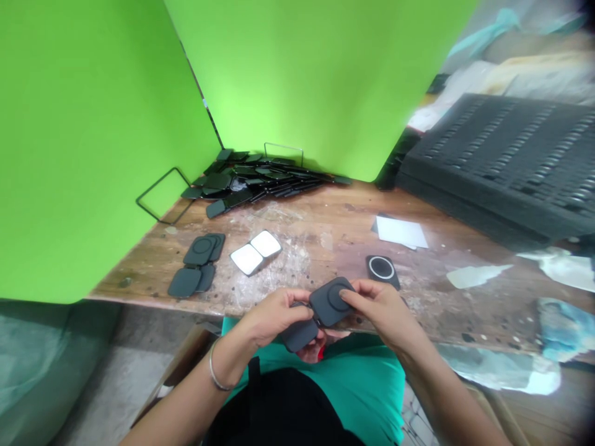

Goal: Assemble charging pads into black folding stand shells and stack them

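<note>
Between my two hands, just above the table's near edge, is a dark grey folding charging pad (329, 303). Its two square panels are joined by a hinge, and the right panel carries a round ring mark. My left hand (283, 316) is closed on the left panel near the hinge. With thumb and fingers my right hand (376, 303) pinches the right panel, the thumb lying on the ring. Just beyond my right hand lies a black square pad with a white ring (382, 268). Farther left, a two-panel piece with white faces (256, 251) lies unfolded.
Similar dark folding pads (198, 263) lie overlapped at the left. A pile of black flat pieces (260, 176) is heaped against the green panels (297, 80). White sheets (402, 231) lie right of centre, near a large black slotted foam block (506, 161). A blue cloth (564, 328) is far right.
</note>
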Available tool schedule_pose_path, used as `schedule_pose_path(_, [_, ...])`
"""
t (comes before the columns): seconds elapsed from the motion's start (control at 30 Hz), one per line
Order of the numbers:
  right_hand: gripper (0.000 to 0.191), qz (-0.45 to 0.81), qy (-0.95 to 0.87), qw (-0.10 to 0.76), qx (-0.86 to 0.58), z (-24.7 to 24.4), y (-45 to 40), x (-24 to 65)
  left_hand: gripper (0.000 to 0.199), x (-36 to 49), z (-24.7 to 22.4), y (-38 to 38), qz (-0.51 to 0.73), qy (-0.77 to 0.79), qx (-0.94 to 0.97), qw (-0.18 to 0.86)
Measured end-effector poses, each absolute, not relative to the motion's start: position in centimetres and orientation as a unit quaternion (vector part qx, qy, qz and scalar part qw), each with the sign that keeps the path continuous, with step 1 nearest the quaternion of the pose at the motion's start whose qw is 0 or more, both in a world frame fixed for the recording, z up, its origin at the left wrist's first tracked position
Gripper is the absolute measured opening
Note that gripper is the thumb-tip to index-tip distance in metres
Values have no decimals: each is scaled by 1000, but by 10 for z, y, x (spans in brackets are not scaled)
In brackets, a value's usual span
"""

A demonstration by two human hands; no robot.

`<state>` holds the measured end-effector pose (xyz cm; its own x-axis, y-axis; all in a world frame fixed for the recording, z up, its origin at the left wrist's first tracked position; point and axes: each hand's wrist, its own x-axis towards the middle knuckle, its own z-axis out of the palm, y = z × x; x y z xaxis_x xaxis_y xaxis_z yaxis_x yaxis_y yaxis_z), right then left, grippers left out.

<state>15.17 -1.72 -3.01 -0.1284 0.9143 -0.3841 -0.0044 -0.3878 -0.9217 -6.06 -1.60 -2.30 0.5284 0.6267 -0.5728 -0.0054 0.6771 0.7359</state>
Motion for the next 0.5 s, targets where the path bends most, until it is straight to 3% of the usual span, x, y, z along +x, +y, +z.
schedule_pose_path(0.5, [38, 587, -433, 362, -579, -19, -14, 147, 29, -61, -23, -15, 206, 433, 350, 805])
